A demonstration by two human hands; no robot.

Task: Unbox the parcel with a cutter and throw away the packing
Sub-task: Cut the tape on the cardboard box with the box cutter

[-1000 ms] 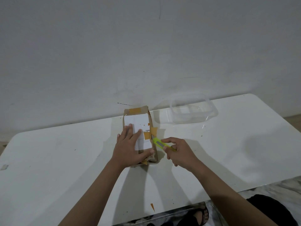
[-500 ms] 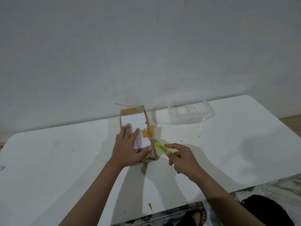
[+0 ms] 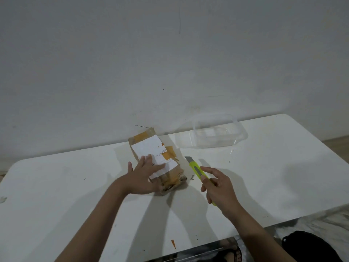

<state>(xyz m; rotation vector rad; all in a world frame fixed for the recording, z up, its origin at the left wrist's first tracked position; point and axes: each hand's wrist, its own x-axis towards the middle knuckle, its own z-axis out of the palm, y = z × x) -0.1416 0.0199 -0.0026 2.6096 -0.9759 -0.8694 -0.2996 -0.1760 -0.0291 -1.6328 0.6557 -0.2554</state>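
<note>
A brown cardboard parcel (image 3: 151,148) with a white label and orange tape lies on the white table (image 3: 75,186), turned slightly askew. My left hand (image 3: 143,174) rests on its near left part with the fingers spread flat over the label. To the right, my right hand (image 3: 217,188) grips a yellow-green cutter (image 3: 197,171). The cutter's blade points away from me, a short gap to the right of the parcel, not touching it. Torn tape shows at the parcel's near end.
A clear plastic container (image 3: 219,134) stands at the back right near the wall. A small orange tape scrap (image 3: 173,243) lies near the table's front edge. A black object (image 3: 311,246) sits below the table at the lower right.
The cutter has come off the parcel's right side and now sits to the right of it. The parcel has turned slightly under my left hand, whose fingers have spread.
</note>
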